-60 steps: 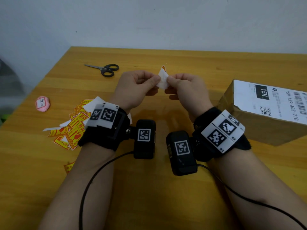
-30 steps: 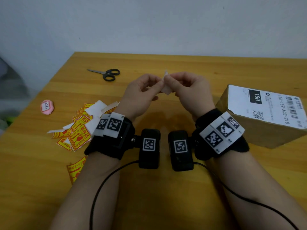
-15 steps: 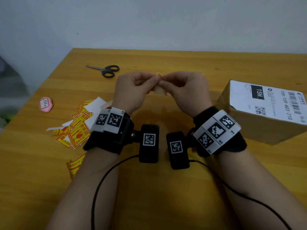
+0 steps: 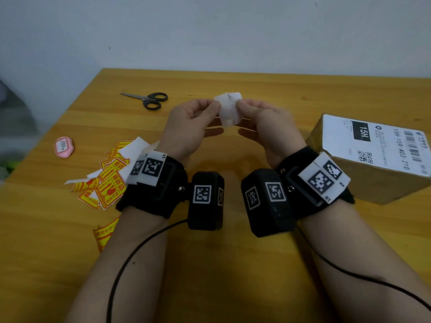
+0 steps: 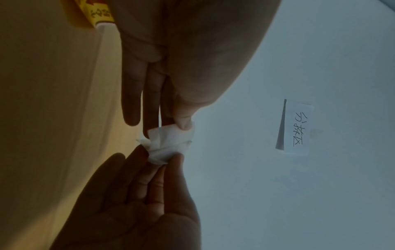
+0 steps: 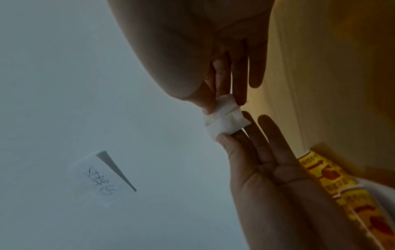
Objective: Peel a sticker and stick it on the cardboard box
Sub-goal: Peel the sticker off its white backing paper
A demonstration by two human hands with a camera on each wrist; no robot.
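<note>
Presently, the small white-backed sticker (image 4: 229, 108) is pinched between left hand (image 4: 189, 127) and right hand (image 4: 268, 125), raised off the wooden table (image 4: 233, 264) so that its backing can be separated.

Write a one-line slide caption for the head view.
Both hands, left hand and right hand, pinch a white sticker above the table, cardboard box nearby.

1. The sticker (image 4: 229, 108) shows only its white back from the head view; its printed face is hidden.
2. The cardboard box (image 4: 373, 164) at three o'clock is cut off by the right edge.
3. The sticker pile (image 4: 109, 180) at nine o'clock is partly covered by the left wrist strap.
4. The pink tag (image 4: 64, 147) carries lettering too small to read.
5. The left hand (image 4: 189, 127) and right hand (image 4: 270, 127) hide their own pinching fingertips.
</note>
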